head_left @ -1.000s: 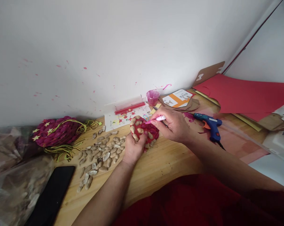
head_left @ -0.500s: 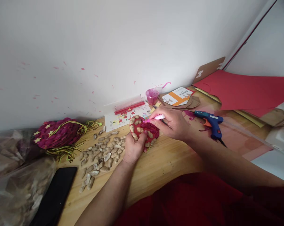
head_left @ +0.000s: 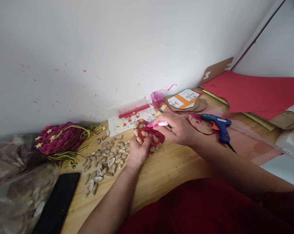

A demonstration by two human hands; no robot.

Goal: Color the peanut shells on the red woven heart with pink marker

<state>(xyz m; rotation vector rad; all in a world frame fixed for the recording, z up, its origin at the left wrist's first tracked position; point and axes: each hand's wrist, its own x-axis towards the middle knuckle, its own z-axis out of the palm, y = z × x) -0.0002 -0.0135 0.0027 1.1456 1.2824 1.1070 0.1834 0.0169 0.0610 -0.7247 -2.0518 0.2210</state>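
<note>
In the middle of the tabletop [head_left: 171, 167], held just above the wood, is a red piece [head_left: 149, 131] partly covered with peanut shells, some bare and some coated deep pink. The left hand [head_left: 139, 152] has a closed grip on its near left edge, thumb over the front. On the piece's right, the right hand [head_left: 178, 128] pinches a white-handled tool [head_left: 163, 123], its pink end against the piece's upper part.

Left of the red piece lie loose peanut shells [head_left: 111, 159]; farther left sit a magenta bundle [head_left: 61, 136] with pale yellow stars and, nearer the person, a black phone [head_left: 59, 201]. Behind the piece are a white sheet [head_left: 115, 125] scattered with small stars and a pink-stained cup [head_left: 157, 99]. Well to its right rests a blue glue gun [head_left: 220, 125], with red card [head_left: 256, 92] beyond.
</note>
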